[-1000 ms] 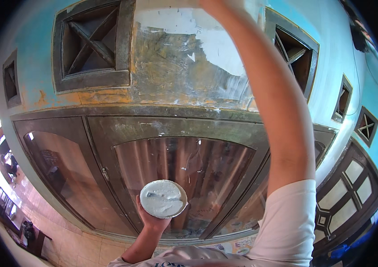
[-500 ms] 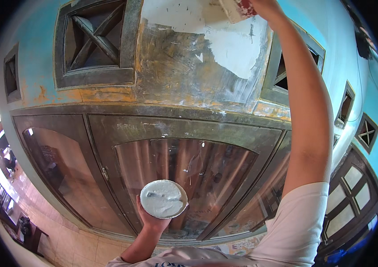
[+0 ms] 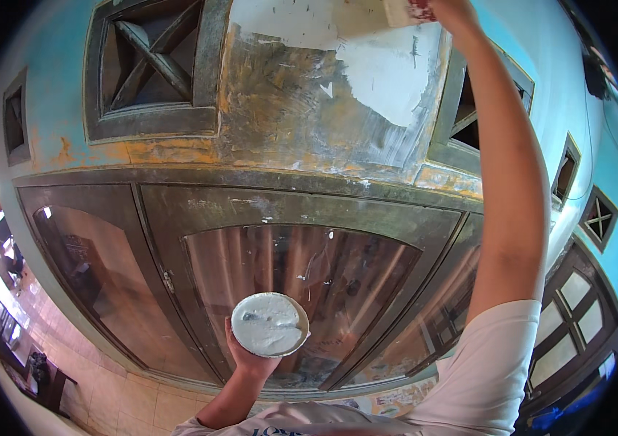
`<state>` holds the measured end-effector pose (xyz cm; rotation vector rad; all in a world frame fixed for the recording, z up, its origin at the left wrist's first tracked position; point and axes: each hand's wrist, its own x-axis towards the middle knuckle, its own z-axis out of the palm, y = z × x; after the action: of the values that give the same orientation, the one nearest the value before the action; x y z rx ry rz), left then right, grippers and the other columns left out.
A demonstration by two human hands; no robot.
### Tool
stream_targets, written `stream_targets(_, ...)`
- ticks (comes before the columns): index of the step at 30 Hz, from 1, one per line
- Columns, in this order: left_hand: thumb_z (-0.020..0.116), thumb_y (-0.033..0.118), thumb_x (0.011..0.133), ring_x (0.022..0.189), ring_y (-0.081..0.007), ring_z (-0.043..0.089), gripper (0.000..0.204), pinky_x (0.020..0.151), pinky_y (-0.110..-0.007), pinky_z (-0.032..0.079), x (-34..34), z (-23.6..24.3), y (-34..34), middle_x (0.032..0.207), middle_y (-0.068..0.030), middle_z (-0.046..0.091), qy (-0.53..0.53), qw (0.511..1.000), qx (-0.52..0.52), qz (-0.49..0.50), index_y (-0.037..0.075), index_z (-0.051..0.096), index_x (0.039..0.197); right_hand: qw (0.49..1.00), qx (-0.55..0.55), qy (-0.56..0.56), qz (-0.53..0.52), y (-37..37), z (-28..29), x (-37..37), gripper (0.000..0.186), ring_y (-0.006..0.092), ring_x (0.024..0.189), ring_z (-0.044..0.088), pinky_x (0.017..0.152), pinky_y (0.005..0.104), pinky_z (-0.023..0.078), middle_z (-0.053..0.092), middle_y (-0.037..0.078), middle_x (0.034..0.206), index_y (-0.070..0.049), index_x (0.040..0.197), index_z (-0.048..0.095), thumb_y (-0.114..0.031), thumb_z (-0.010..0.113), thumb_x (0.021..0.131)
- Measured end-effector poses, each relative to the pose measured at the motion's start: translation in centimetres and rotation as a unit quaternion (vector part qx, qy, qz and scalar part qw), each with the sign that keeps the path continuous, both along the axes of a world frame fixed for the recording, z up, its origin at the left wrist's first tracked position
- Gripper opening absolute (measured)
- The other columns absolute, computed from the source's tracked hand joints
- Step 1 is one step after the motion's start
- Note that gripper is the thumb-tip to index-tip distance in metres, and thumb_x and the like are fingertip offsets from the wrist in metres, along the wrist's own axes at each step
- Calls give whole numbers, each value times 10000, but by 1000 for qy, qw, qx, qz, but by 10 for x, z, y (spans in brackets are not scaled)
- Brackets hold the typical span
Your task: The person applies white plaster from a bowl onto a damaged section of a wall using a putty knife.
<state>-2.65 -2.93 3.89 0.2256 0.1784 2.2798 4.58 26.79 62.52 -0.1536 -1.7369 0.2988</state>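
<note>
My left hand (image 3: 249,357) is closed round the side of a round tub (image 3: 307,336), held low in front of the door. White putty (image 3: 274,330) fills it almost to the rim, with a groove and a greyish dent in its surface. High at the upper edge, my raised right hand (image 3: 456,16) grips a putty knife (image 3: 400,13) with a pale blade and a red, white-smeared part. The blade is against or just off the wall; which one I cannot tell. Behind it lies a white coated patch (image 3: 385,80) on the bare, grey-brown wall (image 3: 280,102).
Below the wall patch stands a dark wooden door (image 3: 302,207) with glass panes. Framed vents with crossed bars flank the patch, a left vent (image 3: 153,58) and a right vent (image 3: 465,116). Tiled floor (image 3: 116,396) shows at lower left, with dark furniture (image 3: 51,381) there.
My right hand and the putty knife have moved a little to the right and up along the wall's top. The tub in my left hand stays nearly in place, slightly further right.
</note>
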Motion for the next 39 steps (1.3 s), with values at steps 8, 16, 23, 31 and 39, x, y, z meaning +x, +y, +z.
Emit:
stream_targets(8,394,709,907,1329,-352,470,669,1135,-592,304,-4,-7,-1,1429,-23,539,-14,1000,-3,6,250,577,1358,905,364,127,-181,-76,-39,7,260,306,798,694,722,391,553,727,148,965,-80,1165,688,-217,545,997)
stream_targets(16,424,710,889,1325,-358,476,678,1132,-602,310,-6,-6,0,1431,-32,538,-27,1000,2,-5,242,581,1354,817,494,128,-267,-77,-74,-7,186,241,892,650,849,434,452,719,67,898,-134,1095,700,-187,617,937)
stream_targets(23,439,705,889,1325,-357,477,665,1131,-616,313,-6,-5,-2,1425,-30,542,-21,1000,-3,-11,243,586,1345,913,324,231,-93,-81,-39,-11,215,333,671,625,627,380,488,630,201,786,2,962,552,-195,639,967)
stream_targets(31,402,728,890,1345,-359,460,685,1136,-612,296,-6,-2,-7,1438,-26,535,-1,1000,-27,4,255,589,1349,944,256,197,-68,-72,-22,-20,179,371,798,707,684,421,547,693,234,897,7,1038,541,-153,590,973)
stream_targets(39,447,680,899,1330,-357,471,650,1129,-624,314,-10,-4,-7,1424,-39,538,-35,999,3,-14,226,585,1342,924,311,185,-122,-71,-20,-16,237,404,762,684,641,437,528,663,260,856,10,1015,490,-197,600,981)
